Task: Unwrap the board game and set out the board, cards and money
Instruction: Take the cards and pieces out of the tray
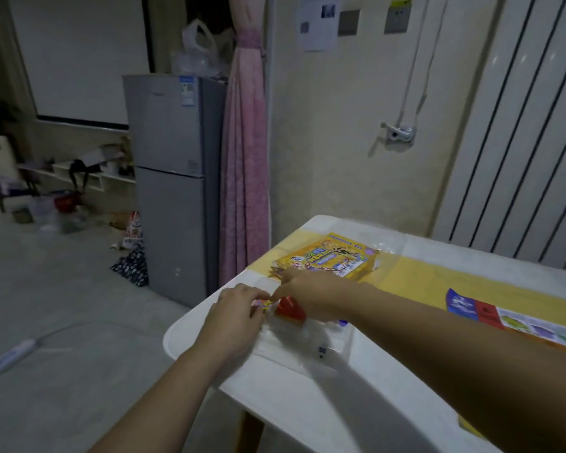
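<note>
Lower centre of frame: both hands work at the near left corner of the white table (pixel 307 403).

- Left hand (pixel 239 308): fingers curled in tight, thumb and fingertips pinching one end of a small colourful packet (pixel 262 304).
- Right hand (pixel 307 295): just right of the left hand, fingers bunched narrow, tips meeting the packet's other end. Motion blur hides which fingers make the pinch.
- The packet is held just above the table edge, between the two hands. Its print is too blurred to read.
- Red piece (pixel 290 309): directly below the right hand, partly hidden by it, sitting at the upper edge of a clear wrapper (pixel 311 344) that lies flat on the tabletop under both wrists.
- Yellow game pack (pixel 330 259): above the hands in the frame, lying flat on the table's yellow strip (pixel 422 276), with clear film loose around its far end.
- Board (pixel 517 322): right edge of frame, lying flat. Blue, red and pale printed panels are visible, and the right forearm crosses its lower part.

Surroundings:
- Grey two-door fridge (pixel 174 178) at centre left, with a plastic bag (pixel 198 47) on top.
- Pink curtain (pixel 245 158) tied back just right of the fridge.
- White power strip (pixel 7 358) on the floor at lower left.
- Paper sheet (pixel 317 21) on the wall at upper centre.
- White ribbed panel (pixel 520 125) at upper right.
</note>
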Demonstrator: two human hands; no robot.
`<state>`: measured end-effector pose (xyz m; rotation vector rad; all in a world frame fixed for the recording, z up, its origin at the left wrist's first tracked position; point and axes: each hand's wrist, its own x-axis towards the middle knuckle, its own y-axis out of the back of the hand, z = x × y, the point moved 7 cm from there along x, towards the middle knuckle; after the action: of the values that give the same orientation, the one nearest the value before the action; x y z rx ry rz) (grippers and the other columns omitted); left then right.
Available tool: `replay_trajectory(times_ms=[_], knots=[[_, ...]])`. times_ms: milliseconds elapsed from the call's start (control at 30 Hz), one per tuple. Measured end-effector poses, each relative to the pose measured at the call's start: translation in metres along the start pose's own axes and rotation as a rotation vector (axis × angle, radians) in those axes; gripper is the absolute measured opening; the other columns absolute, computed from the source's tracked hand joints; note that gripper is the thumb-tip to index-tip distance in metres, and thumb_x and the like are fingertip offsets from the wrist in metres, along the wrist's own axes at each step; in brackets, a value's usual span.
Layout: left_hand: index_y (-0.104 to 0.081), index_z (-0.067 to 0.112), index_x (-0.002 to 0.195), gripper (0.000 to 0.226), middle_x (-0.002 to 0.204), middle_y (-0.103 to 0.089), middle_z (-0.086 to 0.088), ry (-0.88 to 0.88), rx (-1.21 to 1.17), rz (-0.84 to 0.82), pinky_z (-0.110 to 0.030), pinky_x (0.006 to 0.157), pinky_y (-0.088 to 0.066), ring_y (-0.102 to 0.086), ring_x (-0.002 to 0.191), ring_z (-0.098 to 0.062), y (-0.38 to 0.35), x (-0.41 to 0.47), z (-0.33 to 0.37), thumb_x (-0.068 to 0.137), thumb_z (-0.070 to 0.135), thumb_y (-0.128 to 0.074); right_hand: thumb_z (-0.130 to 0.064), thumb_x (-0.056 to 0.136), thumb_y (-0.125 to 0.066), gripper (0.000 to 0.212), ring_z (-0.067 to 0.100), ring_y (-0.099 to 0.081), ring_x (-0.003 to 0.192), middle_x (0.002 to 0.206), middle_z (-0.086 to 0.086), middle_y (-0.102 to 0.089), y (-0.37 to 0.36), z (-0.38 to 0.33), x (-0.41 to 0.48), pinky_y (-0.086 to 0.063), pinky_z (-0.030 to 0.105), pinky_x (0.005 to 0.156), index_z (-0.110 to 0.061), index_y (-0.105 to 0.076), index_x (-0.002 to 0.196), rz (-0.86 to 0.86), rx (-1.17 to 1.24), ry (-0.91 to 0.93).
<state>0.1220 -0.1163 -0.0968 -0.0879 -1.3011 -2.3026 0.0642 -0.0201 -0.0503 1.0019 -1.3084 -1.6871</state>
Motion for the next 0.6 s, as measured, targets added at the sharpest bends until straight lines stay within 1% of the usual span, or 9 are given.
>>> replay_trajectory(times_ms=[100,200,267,300,333,367,467,533,600], knots=[[-0.064,0.033,0.114,0.033,0.117,-0.061,0.013,0.035,-0.064,0.043,-0.034,0.095,-0.043,-0.048,0.118,-0.013,-0.004,-0.002,-0.006,0.088,0.019,-0.05,-0.001,0.088,-0.048,0.055,0.034,-0.049,0.116,0.131,0.013,-0.038,-0.008,0.002,0.01,-0.041,0.035,0.077,-0.025,-0.047,0.138,-0.078,-0.05,0.034],[-0.064,0.036,0.108,0.03,0.111,-0.062,0.02,0.092,-0.104,0.141,-0.028,0.086,-0.044,-0.052,0.109,-0.007,-0.002,-0.007,-0.011,0.085,0.021,-0.052,-0.004,0.089,-0.052,0.055,0.03,-0.046,0.116,0.124,0.013,-0.042,-0.009,0.004,0.016,-0.034,0.03,0.074,-0.024,-0.046,0.139,-0.164,-0.093,0.047],[-0.065,0.036,0.105,0.028,0.107,-0.063,0.02,0.121,-0.119,0.171,-0.025,0.08,-0.043,-0.054,0.104,-0.006,0.0,-0.011,-0.012,0.084,0.023,-0.052,-0.006,0.089,-0.054,0.054,0.026,-0.043,0.116,0.113,0.009,-0.043,-0.009,0.002,0.022,-0.033,0.027,0.078,-0.024,-0.045,0.14,-0.218,-0.119,0.067],[-0.065,0.036,0.106,0.028,0.107,-0.064,0.019,0.132,-0.112,0.181,-0.025,0.079,-0.043,-0.055,0.102,-0.007,0.001,-0.012,-0.012,0.085,0.024,-0.051,-0.005,0.089,-0.053,0.055,0.027,-0.045,0.115,0.112,0.009,-0.042,-0.009,0.001,0.025,-0.035,0.027,0.081,-0.025,-0.046,0.139,-0.237,-0.123,0.065],[-0.065,0.036,0.106,0.028,0.107,-0.065,0.018,0.14,-0.099,0.192,-0.026,0.079,-0.043,-0.055,0.102,-0.008,0.001,-0.014,-0.012,0.086,0.025,-0.05,-0.003,0.088,-0.051,0.055,0.028,-0.048,0.113,0.115,0.009,-0.043,-0.008,0.001,0.029,-0.038,0.029,0.083,-0.027,-0.048,0.137,-0.248,-0.124,0.064],[-0.065,0.035,0.106,0.028,0.107,-0.066,0.016,0.145,-0.087,0.206,-0.028,0.08,-0.044,-0.056,0.101,-0.01,0.003,-0.015,-0.012,0.087,0.026,-0.049,-0.001,0.086,-0.05,0.056,0.029,-0.051,0.111,0.117,0.009,-0.045,-0.008,0.001,0.032,-0.041,0.029,0.081,-0.028,-0.051,0.135,-0.256,-0.125,0.069],[-0.066,0.033,0.107,0.027,0.106,-0.068,0.011,0.14,-0.057,0.247,-0.031,0.081,-0.046,-0.058,0.1,-0.015,0.006,-0.018,-0.009,0.088,0.025,-0.048,0.0,0.081,-0.054,0.056,0.028,-0.056,0.103,0.12,0.009,-0.053,-0.007,0.003,0.038,-0.039,0.024,0.07,-0.028,-0.057,0.13,-0.266,-0.136,0.084],[-0.067,0.03,0.107,0.027,0.105,-0.069,0.009,0.14,-0.058,0.255,-0.032,0.081,-0.046,-0.059,0.099,-0.016,0.007,-0.019,-0.009,0.089,0.025,-0.048,0.0,0.08,-0.056,0.056,0.028,-0.057,0.101,0.122,0.01,-0.054,-0.008,0.004,0.04,-0.039,0.024,0.068,-0.026,-0.057,0.13,-0.284,-0.154,0.092],[-0.067,0.029,0.105,0.026,0.104,-0.069,0.008,0.14,-0.067,0.258,-0.032,0.08,-0.046,-0.059,0.098,-0.017,0.007,-0.019,-0.01,0.089,0.025,-0.048,-0.001,0.081,-0.058,0.056,0.027,-0.055,0.103,0.125,0.01,-0.051,-0.009,0.004,0.041,-0.039,0.026,0.069,-0.023,-0.054,0.133,-0.312,-0.202,0.095]])
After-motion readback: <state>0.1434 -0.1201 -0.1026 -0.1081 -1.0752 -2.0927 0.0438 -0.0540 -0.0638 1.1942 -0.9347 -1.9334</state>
